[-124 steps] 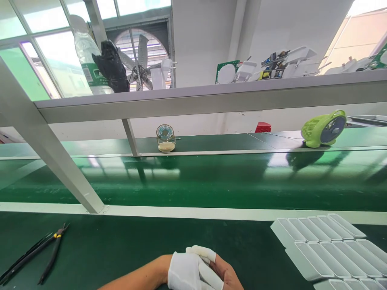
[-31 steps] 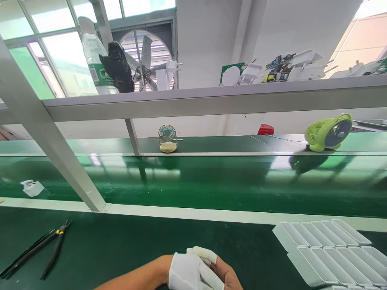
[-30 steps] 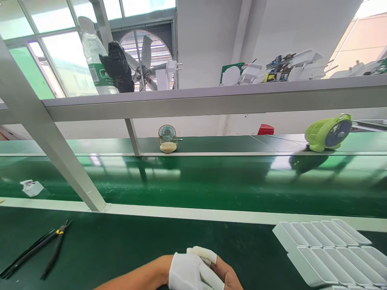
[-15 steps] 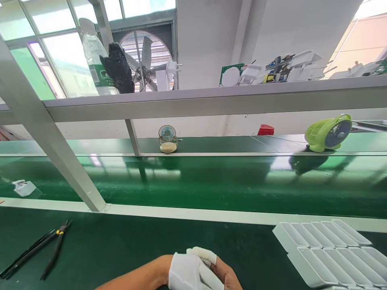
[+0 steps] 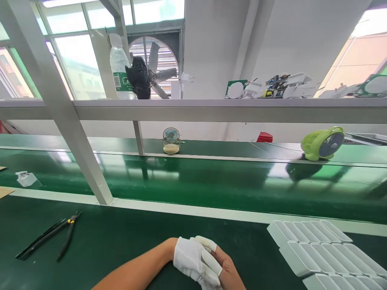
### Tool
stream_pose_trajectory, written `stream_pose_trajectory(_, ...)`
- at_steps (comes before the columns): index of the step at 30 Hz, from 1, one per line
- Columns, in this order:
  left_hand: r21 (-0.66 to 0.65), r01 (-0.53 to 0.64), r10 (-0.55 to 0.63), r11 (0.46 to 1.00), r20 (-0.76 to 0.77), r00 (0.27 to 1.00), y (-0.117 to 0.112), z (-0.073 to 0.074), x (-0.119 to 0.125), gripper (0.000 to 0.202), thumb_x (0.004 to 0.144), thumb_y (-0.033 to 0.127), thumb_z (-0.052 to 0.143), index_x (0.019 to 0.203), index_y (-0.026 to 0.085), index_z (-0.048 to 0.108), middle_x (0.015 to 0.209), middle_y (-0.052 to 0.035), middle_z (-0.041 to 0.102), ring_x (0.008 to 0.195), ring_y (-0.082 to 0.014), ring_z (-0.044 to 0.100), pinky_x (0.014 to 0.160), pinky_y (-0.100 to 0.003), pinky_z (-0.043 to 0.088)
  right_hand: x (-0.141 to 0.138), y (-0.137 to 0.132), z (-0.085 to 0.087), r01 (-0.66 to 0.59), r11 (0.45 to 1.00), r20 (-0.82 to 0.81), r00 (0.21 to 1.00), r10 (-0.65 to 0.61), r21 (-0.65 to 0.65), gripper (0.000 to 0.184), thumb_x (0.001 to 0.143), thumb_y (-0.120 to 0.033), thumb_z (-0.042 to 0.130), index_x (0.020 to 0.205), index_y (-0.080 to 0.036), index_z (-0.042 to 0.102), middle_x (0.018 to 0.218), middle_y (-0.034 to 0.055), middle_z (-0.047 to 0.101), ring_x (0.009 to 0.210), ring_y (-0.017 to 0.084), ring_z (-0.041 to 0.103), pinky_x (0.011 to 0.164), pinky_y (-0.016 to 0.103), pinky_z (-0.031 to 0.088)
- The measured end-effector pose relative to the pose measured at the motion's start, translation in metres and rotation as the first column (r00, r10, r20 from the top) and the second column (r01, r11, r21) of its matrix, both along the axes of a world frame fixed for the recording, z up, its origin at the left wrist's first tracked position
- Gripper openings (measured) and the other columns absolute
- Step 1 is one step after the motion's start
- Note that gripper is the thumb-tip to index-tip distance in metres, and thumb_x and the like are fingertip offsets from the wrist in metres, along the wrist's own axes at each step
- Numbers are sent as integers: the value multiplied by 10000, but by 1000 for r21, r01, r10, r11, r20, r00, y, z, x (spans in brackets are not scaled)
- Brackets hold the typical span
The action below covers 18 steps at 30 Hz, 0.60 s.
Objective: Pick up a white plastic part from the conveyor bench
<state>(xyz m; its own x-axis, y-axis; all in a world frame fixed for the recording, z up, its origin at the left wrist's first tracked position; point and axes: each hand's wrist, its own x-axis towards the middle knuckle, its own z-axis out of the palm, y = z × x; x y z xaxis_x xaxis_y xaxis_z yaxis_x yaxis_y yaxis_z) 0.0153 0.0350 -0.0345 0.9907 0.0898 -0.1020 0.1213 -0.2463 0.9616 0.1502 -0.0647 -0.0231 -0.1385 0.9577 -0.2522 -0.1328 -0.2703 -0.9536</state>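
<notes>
Left hand (image 5: 193,259), in a white glove, lies over the bare right hand (image 5: 228,274) on the green surface (image 5: 121,245). Fingers curled around each other, nothing else in either grip. Right hand is partly cut off at the frame bottom.

White trays (image 5: 320,249) lie flat just right of the hands, apart from them. Black pliers (image 5: 65,231) with yellow at the hinge lie well to the left, untouched.

Beyond the hands, past the white rail: belt (image 5: 211,181), with a small white part (image 5: 26,178) on it far left. Further back, small fan (image 5: 171,140) straight ahead, green fan (image 5: 323,143) to the right. Bottle (image 5: 120,66) on the shelf above.
</notes>
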Motion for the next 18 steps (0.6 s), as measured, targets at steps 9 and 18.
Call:
stream_pose_trajectory(9,-233,-202,174,951,-134,976,-29,23,-22,596,767,710,679,791,119,748,668,-97,717,523,-148,598,500,-262,462,-18,-13,24,-107,896,254,967,-7,432,584,1031,-595,281,1288,-209,635,1094,75,721,931,194,690,830,321,547)
stream_pose_trajectory(18,-301,-362,293,882,-250,923,-42,17,-17,618,829,702,615,827,98,747,761,-144,741,590,-183,670,561,-279,527,14,-3,11,-211,800,600,770,-218,561,356,1031,-268,399,1265,-150,639,1253,126,683,1193,225,620,1010,354,492)
